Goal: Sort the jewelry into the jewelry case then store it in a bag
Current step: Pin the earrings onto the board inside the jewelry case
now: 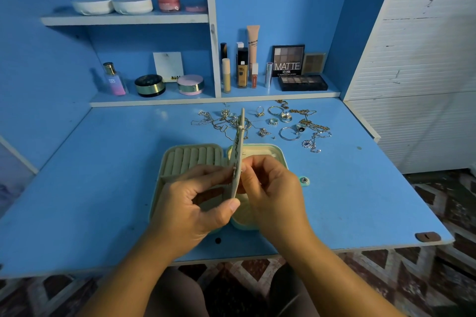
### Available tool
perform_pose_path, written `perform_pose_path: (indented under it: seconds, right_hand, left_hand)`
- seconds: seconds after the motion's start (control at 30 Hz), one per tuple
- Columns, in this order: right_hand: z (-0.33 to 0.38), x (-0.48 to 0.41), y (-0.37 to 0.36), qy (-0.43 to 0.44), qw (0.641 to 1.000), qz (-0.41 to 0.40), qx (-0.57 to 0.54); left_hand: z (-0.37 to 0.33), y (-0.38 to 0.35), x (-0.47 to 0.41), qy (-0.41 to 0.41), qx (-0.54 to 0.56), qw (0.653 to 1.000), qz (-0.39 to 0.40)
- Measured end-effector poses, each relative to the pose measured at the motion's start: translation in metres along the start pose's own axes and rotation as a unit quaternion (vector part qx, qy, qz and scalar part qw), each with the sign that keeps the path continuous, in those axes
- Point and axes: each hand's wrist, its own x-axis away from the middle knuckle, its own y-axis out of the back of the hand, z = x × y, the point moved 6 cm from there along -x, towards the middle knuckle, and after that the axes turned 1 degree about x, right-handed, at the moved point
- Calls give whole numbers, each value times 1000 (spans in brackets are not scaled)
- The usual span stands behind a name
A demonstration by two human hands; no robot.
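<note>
Okay, left grip (195,203) clasps lower edge of insert panel (238,152), upright over open jewelry case (190,158) on counter (103,175). Right grip (273,188) pinches tiny piece at panel face, I guess earring. Panel thin, light: hold by edge. Loose jewelry (288,123) behind case: slippery, tangly.

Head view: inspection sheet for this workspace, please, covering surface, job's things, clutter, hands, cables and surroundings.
Surface: blue desk, some marks.
Job's things: jewelry case lies open; insert panel held upright above it; loose jewelry spread behind it, outside the case.
Clutter: cosmetics on back shelves; brown tab at desk's right front corner.
Hands: left hand grips the panel's lower edge; right hand pinches it from the other side.
Cables: nothing seen.
Surroundings: white slatted panel at right; patterned floor.
</note>
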Motion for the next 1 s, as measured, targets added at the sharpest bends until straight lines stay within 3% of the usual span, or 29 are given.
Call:
perform_pose_path:
  seconds: [0.13,0.37,0.73,1.0]
  right_hand:
    - [3,0,2,42,997,-19,61]
    - [-3,-2,3,39,998,27,-40]
    - [12,-14,1,165,975,48,139]
    - [16,-14,4,180,972,88,124]
  left_hand:
    - [-1,1,0,0,12,1000,1]
    - [-1,0,0,12,33,999,2]
    - [-2,0,-1,6,10,1000,14]
    - [0,0,0,20,32,999,12]
